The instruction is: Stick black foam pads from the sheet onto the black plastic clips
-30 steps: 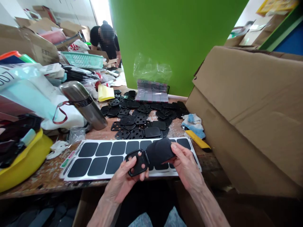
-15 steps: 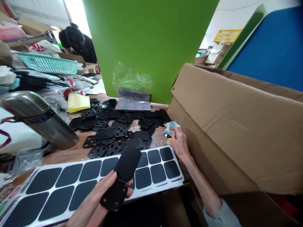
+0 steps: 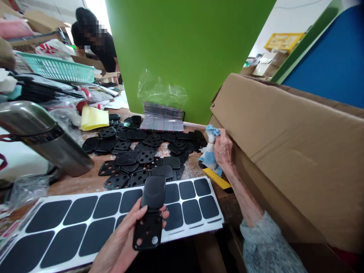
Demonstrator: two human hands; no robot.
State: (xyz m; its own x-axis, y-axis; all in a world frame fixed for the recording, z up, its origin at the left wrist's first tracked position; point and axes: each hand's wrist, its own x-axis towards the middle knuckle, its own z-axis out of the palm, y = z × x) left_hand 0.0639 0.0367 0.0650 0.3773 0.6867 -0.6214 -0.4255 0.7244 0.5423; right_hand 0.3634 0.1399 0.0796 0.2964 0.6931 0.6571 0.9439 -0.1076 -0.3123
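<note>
My left hand [image 3: 127,231] grips a black hinged plastic case [image 3: 153,192], which is opened out, with a smooth upper half and a lower half pierced by round holes. It hangs over the front edge of a white sheet of dark rounded-square stickers [image 3: 106,204]. My right hand [image 3: 224,149] is closed on a blue and white cloth [image 3: 209,153], raised at the right beside the cardboard box. Just below the cloth lies a yellow utility knife [image 3: 217,180]. Behind the sticker sheet, many similar black plastic pieces [image 3: 127,159] are spread over the table.
A large cardboard box [image 3: 287,159] fills the right side. On the left stand a steel thermos [image 3: 54,140] and a yellow paper [image 3: 94,118]. A clear plastic bag [image 3: 162,117] leans against a green panel [image 3: 182,49]. Beyond a turquoise basket [image 3: 59,68], another person [image 3: 95,41] bends forward.
My right hand has lifted the cloth, uncovering the yellow knife. My left hand has turned the black case more upright. The other person's head has risen slightly.
</note>
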